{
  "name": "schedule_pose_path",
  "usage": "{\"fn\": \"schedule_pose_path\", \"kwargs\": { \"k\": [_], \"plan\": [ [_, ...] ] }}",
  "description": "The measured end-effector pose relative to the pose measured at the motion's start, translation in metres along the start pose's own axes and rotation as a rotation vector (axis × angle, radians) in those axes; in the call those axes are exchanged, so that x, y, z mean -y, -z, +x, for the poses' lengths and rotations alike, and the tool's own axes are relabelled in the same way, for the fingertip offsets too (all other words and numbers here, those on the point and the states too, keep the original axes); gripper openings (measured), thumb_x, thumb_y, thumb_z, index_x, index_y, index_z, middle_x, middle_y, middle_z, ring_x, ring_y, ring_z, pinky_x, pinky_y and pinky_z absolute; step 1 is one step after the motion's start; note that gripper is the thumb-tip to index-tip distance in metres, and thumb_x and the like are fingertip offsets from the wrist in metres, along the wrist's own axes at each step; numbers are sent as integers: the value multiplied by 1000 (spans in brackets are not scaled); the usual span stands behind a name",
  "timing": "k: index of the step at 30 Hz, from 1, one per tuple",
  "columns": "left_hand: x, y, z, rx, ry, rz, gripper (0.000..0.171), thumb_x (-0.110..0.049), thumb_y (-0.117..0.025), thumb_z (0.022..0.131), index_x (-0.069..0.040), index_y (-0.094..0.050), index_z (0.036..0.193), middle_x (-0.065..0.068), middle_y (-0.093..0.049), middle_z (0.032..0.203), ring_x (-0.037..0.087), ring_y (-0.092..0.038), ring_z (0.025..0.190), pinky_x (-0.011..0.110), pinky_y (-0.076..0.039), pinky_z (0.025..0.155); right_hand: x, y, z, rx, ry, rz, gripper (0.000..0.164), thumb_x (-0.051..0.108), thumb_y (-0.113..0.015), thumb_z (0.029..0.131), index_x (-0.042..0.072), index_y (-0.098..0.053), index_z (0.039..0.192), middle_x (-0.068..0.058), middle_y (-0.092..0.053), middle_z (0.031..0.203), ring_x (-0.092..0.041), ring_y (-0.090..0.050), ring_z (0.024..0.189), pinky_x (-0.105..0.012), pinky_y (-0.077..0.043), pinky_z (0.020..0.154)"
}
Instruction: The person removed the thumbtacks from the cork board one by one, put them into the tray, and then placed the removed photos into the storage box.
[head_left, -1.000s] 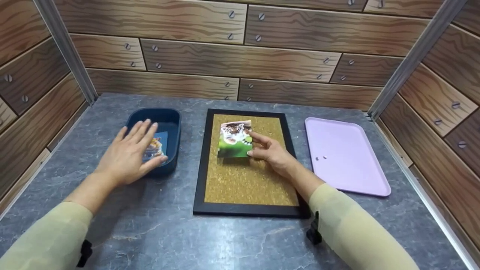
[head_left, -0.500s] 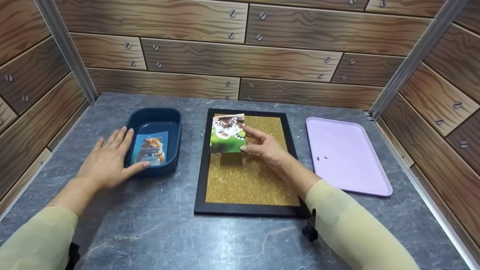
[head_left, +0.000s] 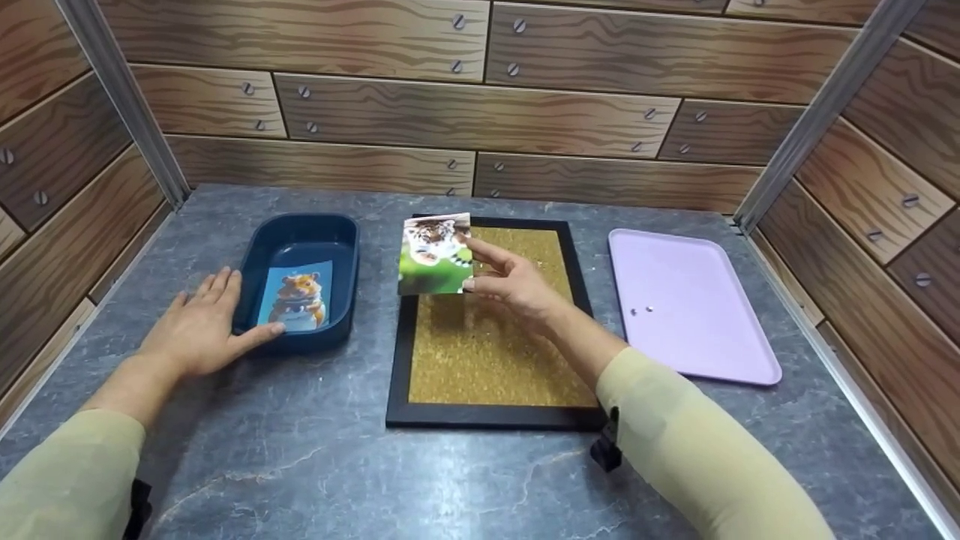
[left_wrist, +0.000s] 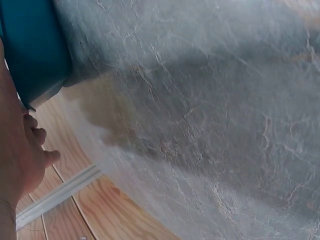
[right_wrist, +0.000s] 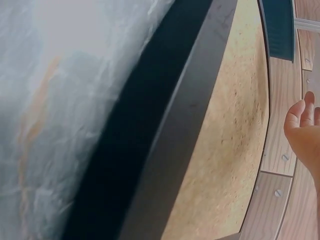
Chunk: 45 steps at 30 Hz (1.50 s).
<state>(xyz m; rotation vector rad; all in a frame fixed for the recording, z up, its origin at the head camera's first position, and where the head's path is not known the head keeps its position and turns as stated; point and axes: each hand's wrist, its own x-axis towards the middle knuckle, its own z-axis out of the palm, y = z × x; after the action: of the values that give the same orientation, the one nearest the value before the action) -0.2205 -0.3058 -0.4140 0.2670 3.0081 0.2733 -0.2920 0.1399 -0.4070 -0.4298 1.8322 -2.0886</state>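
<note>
In the head view my right hand (head_left: 517, 285) pinches the right edge of a photo card (head_left: 435, 255) with a tiger on a green ground. The card is held above the upper left part of a black-framed cork board (head_left: 495, 360). My left hand (head_left: 196, 322) lies with straight fingers along the left side of a dark blue bin (head_left: 349, 300), its thumb near the front rim. Inside the bin lies a blue picture card (head_left: 298, 296) of a hamster. The left wrist view shows part of the left hand (left_wrist: 22, 150) beside the bin (left_wrist: 37, 50).
To the right of the board lies a lilac tray (head_left: 697, 300) with two small metal pieces (head_left: 642, 310) on it. Everything rests on a grey marbled tabletop (head_left: 322, 465), enclosed by wood-patterned walls (head_left: 480, 112).
My right hand has carried the tiger card left and away from me, towards the board's upper left corner. My left hand has moved from over the bin to its left side, uncovering the hamster card.
</note>
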Motion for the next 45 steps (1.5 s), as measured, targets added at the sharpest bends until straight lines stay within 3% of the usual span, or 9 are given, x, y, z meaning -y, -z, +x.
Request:
{"fn": "schedule_pose_path", "kwargs": {
  "k": [6,11,22,30,38,42,45],
  "plan": [
    [0,0,1,-6,-8,17,123,-83,-42,97,17,-10,162,41,-12,167,57,-15,154,76,-17,118,2,-9,6,27,34,-6,75,-12,-68,95,6,-41,163,-17,-49,159,-25,-72,114,-48,-54,105],
    [-1,1,2,6,-9,9,124,-83,-41,97,17,-9,162,41,-11,167,58,-14,154,76,-17,119,4,-16,10,40,56,2,75,-12,-67,95,5,-41,163,-16,-49,160,-26,-72,115,-33,-59,94],
    [-1,2,4,7,-22,3,123,-82,-43,98,19,-9,161,43,-12,166,59,-15,154,75,-19,119,7,-32,18,38,54,-1,74,-13,-66,95,5,-42,162,-17,-51,158,-23,-72,113,-26,-59,84],
    [-2,1,6,-2,-34,-11,125,-83,-43,97,19,-10,160,43,-12,166,60,-16,153,73,-21,120,11,-44,25,62,62,17,74,-12,-67,95,5,-41,163,-17,-50,159,-26,-71,116,-31,-59,92],
    [-2,-2,6,-2,-31,-28,125,-83,-45,97,19,-11,160,44,-11,165,61,-17,152,72,-21,120,10,-57,30,57,45,-6,75,-9,-70,95,8,-43,163,-14,-50,160,-25,-70,118,-30,-57,89],
    [0,-1,5,-3,-32,-25,124,-82,-44,97,19,-10,160,44,-11,165,61,-17,152,72,-21,120,9,-65,33,66,48,20,76,-11,-69,94,7,-42,163,-18,-48,159,-28,-68,123,-37,-57,100],
    [2,-1,4,3,-29,-22,124,-82,-43,98,20,-10,160,44,-11,165,61,-16,152,71,-21,120,7,-71,36,80,50,36,77,-12,-69,93,7,-41,163,-20,-49,158,-27,-70,120,-36,-57,100]
  ]
}}
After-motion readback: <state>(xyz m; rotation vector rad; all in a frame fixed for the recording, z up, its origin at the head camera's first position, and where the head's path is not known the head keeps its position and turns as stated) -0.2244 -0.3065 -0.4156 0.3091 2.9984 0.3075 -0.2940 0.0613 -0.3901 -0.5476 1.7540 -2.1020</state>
